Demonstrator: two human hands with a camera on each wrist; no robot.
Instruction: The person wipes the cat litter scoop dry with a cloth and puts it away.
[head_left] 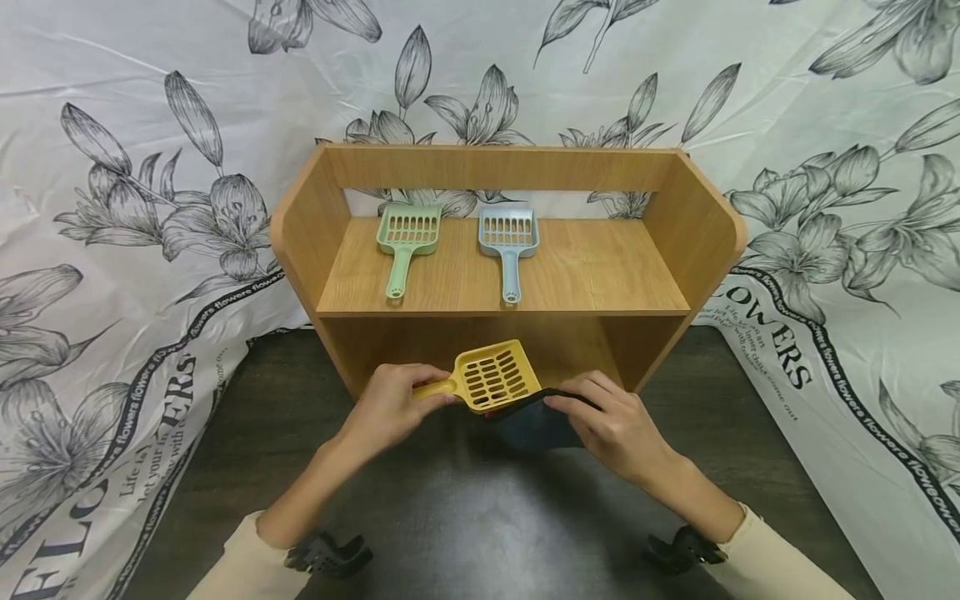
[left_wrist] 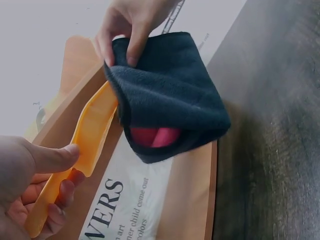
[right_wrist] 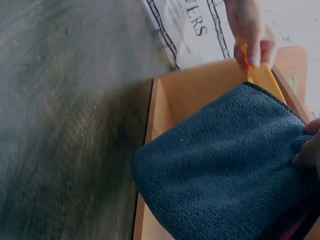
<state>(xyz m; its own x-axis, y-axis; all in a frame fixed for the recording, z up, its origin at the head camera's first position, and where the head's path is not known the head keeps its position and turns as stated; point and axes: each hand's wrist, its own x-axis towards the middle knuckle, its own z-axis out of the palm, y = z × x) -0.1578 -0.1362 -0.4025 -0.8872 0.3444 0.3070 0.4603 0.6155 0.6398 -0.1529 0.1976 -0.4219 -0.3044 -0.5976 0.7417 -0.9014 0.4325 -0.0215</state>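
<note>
A yellow slotted litter scoop [head_left: 496, 376] is held by its handle in my left hand [head_left: 392, 407], its head pointing right. My right hand [head_left: 617, 427] pinches the edge of a folded dark blue-grey cloth [left_wrist: 172, 87] against the scoop's far edge. Pink shows inside the cloth's fold in the left wrist view. Seen from the right wrist, the cloth [right_wrist: 225, 160] hangs down and hides part of the scoop. Both hands are in front of the shelf's lower compartment, above the table.
A wooden two-level shelf [head_left: 506, 313] stands at the back of the dark table [head_left: 480, 517]. On its upper board lie a green litter scoop [head_left: 402, 260] and a light blue one [head_left: 511, 275], side by side. Flower-printed white sheeting [head_left: 135, 275] surrounds the table.
</note>
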